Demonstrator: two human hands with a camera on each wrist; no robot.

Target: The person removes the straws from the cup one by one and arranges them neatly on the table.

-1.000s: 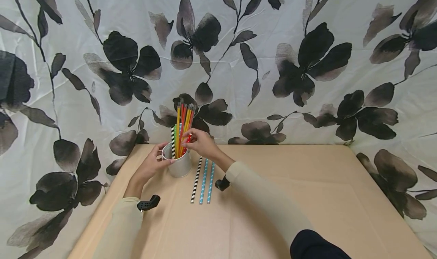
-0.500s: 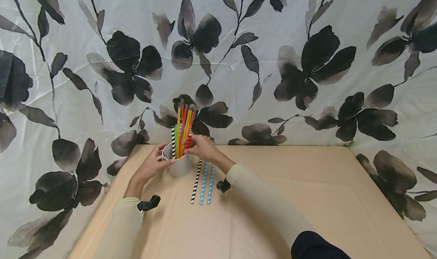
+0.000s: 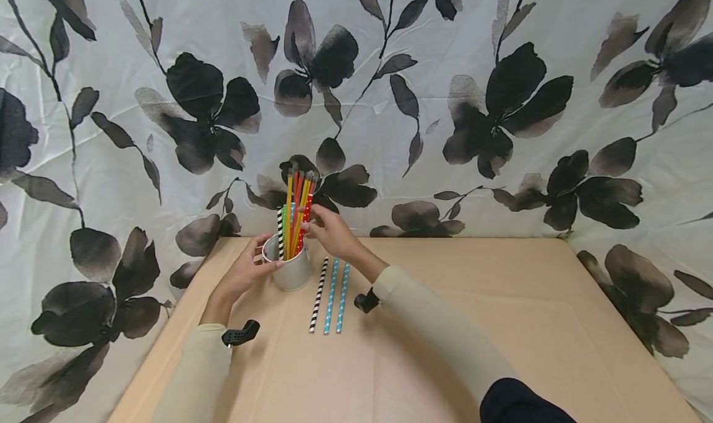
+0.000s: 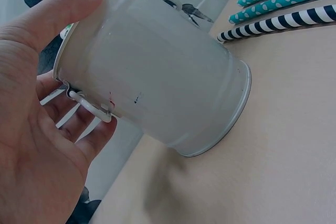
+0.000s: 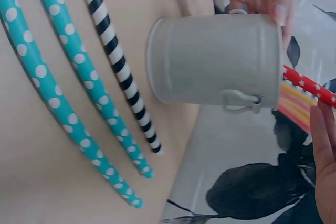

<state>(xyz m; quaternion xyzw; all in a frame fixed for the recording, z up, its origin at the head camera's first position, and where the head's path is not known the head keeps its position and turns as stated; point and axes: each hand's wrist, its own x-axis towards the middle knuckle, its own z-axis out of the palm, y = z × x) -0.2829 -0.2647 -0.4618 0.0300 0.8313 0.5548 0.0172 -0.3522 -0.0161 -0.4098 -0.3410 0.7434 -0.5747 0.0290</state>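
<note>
A light grey metal bucket [image 3: 293,275] stands near the table's back left edge, holding several pencils and patterned straws. My left hand [image 3: 245,273] grips its rim from the left; in the left wrist view the thumb [image 4: 84,4] lies over the rim, with fingers beside a small handle [image 4: 90,106]. At the bucket's right, my right hand [image 3: 334,234] pinches a red straw with white stars [image 5: 307,84], whose lower end is inside the bucket. The far tips of the right fingers are partly cut off in the right wrist view.
Right of the bucket, a black-and-white striped straw [image 3: 318,299] and two blue dotted straws [image 3: 331,299] lie side by side on the tan table [image 3: 473,324]. A floral cloth [image 3: 412,132] hangs behind the table.
My right hand has risen slightly along the red straw, which now shows more of its length above the rim. My left hand has kept its grip on the bucket.
</note>
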